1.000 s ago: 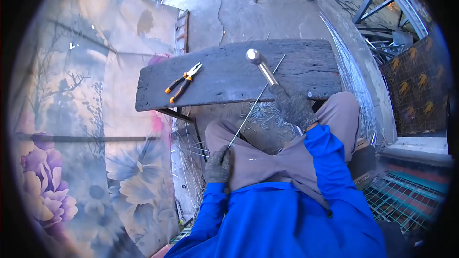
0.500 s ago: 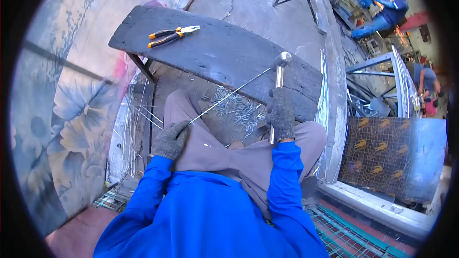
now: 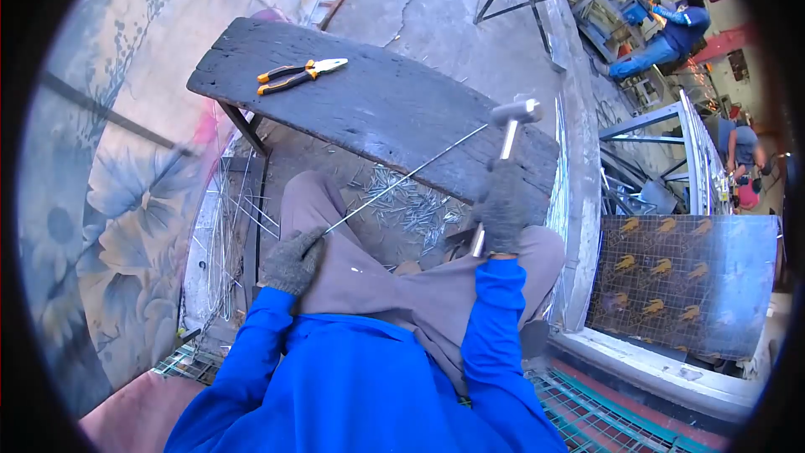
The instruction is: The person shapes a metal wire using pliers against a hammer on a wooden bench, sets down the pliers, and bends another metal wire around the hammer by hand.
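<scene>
My left hand (image 3: 293, 262), in a dark grey knit glove, grips one end of a thin metal rod (image 3: 408, 176). The rod slants up and right, and its far end lies over the dark wooden bench (image 3: 369, 109). My right hand (image 3: 502, 208), gloved alike and slightly blurred, is wrapped round the handle of a hammer (image 3: 509, 139). The hammer's metal head is raised, just right of the rod's far end and apart from it. Pliers (image 3: 302, 75) with orange and black handles lie on the bench's left part.
Many short metal pieces (image 3: 402, 197) litter the floor beyond my knees. Long thin rods (image 3: 220, 235) stand at the left beside a floral panel (image 3: 126, 193). A patterned sheet (image 3: 662, 277) is at right. Two people (image 3: 671, 38) work at the upper right, sparks near them.
The hammer head has shifted right, away from the rod's tip, and its handle leans more. My left hand still holds the rod. The whole view has shifted slightly.
</scene>
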`<state>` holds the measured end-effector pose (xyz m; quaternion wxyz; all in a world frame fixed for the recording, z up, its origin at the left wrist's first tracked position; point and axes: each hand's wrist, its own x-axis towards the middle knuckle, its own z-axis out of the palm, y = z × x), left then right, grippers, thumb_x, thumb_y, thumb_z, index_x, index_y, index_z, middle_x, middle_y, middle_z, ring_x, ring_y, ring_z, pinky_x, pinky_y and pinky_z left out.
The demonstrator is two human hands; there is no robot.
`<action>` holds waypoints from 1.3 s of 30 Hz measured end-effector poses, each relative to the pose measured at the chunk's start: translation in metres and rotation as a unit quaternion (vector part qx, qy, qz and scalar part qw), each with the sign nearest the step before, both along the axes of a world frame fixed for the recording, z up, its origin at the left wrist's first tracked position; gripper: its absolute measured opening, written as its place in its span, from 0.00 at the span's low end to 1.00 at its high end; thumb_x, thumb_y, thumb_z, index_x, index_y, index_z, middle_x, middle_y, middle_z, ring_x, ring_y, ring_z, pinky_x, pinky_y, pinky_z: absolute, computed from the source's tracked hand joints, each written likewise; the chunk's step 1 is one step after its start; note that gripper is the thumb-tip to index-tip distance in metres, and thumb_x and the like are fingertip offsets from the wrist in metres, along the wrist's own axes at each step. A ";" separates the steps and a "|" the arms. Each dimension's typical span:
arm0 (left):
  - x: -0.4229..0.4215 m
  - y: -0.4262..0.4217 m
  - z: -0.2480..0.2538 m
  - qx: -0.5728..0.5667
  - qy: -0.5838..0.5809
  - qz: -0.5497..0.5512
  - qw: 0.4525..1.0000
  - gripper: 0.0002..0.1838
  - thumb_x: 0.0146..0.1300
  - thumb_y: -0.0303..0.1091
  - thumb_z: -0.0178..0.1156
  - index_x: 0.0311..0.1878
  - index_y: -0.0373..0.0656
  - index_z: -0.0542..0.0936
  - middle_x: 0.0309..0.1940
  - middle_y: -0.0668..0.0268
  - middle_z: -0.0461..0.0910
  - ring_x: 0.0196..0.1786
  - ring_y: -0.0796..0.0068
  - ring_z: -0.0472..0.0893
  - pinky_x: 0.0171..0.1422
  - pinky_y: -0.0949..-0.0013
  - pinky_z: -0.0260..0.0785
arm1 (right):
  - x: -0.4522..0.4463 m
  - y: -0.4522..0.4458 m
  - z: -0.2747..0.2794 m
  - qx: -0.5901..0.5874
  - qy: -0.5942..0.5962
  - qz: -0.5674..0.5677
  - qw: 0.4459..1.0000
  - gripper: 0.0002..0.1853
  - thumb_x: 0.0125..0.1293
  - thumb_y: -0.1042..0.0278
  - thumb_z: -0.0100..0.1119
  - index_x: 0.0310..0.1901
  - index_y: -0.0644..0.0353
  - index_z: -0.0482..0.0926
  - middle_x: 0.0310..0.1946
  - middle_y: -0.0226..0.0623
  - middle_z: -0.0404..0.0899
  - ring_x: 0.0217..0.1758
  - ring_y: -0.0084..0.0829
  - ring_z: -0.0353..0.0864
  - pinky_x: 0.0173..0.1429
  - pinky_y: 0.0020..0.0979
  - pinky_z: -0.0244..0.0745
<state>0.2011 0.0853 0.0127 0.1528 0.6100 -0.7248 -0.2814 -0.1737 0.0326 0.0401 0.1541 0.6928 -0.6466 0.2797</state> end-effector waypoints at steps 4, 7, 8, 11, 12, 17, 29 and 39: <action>-0.002 -0.001 0.006 -0.017 0.021 -0.003 1.000 0.15 0.70 0.42 0.59 0.56 0.53 0.85 0.39 0.54 0.82 0.41 0.47 0.83 0.46 0.51 0.74 | 0.024 0.002 0.061 0.123 -0.634 -0.107 0.756 0.20 0.80 0.50 0.47 0.56 0.58 0.78 0.19 0.22 0.66 0.15 0.14 0.62 0.15 0.24 0.55; -0.008 -0.005 0.012 -0.004 -0.007 -0.005 1.000 0.15 0.70 0.40 0.60 0.56 0.53 0.85 0.38 0.54 0.82 0.41 0.48 0.83 0.46 0.51 0.74 | 0.015 0.002 0.043 0.153 -0.611 -0.128 0.766 0.20 0.79 0.51 0.49 0.56 0.60 0.77 0.21 0.32 0.73 0.18 0.25 0.72 0.22 0.33 0.69; -0.006 -0.004 0.004 -0.022 0.019 -0.005 1.000 0.14 0.69 0.40 0.60 0.56 0.53 0.85 0.38 0.54 0.82 0.41 0.48 0.83 0.46 0.52 0.75 | 0.000 0.003 -0.003 0.135 -0.290 -0.094 0.943 0.19 0.78 0.53 0.50 0.56 0.61 0.77 0.26 0.39 0.76 0.25 0.34 0.77 0.30 0.41 0.73; -0.003 0.002 0.002 -0.013 0.034 -0.003 0.999 0.14 0.69 0.40 0.61 0.55 0.53 0.85 0.40 0.54 0.83 0.44 0.49 0.83 0.49 0.54 0.75 | 0.002 0.011 -0.041 0.204 -0.071 -0.080 0.973 0.19 0.77 0.56 0.50 0.57 0.63 0.76 0.39 0.53 0.80 0.40 0.48 0.82 0.44 0.53 0.75; -0.002 -0.001 0.004 0.011 0.025 0.004 1.000 0.14 0.68 0.40 0.62 0.55 0.53 0.86 0.43 0.53 0.84 0.47 0.49 0.83 0.52 0.55 0.76 | 0.007 0.010 -0.045 0.297 -0.209 -0.100 0.926 0.20 0.76 0.57 0.50 0.57 0.65 0.74 0.45 0.59 0.79 0.48 0.55 0.81 0.51 0.57 0.73; -0.003 0.000 0.010 -0.018 0.024 -0.006 1.000 0.14 0.69 0.40 0.61 0.56 0.53 0.85 0.38 0.55 0.82 0.41 0.50 0.83 0.46 0.53 0.75 | 0.017 0.012 0.002 0.218 -0.045 -0.038 0.974 0.23 0.78 0.50 0.47 0.54 0.66 0.75 0.41 0.60 0.78 0.44 0.52 0.82 0.44 0.51 0.75; 0.001 -0.002 0.006 0.008 0.000 -0.014 1.000 0.16 0.69 0.44 0.60 0.57 0.56 0.84 0.40 0.54 0.81 0.42 0.48 0.83 0.47 0.50 0.75 | -0.031 -0.007 -0.027 0.243 -0.180 -0.154 0.941 0.22 0.67 0.65 0.62 0.62 0.58 0.72 0.36 0.50 0.82 0.35 0.51 0.83 0.44 0.52 0.77; 0.001 -0.003 0.006 0.010 0.012 -0.015 1.000 0.16 0.69 0.43 0.60 0.57 0.53 0.84 0.41 0.53 0.82 0.44 0.48 0.83 0.48 0.51 0.75 | -0.026 -0.010 -0.029 0.349 0.021 -0.112 0.930 0.29 0.64 0.66 0.60 0.68 0.54 0.71 0.54 0.54 0.75 0.49 0.55 0.81 0.51 0.51 0.79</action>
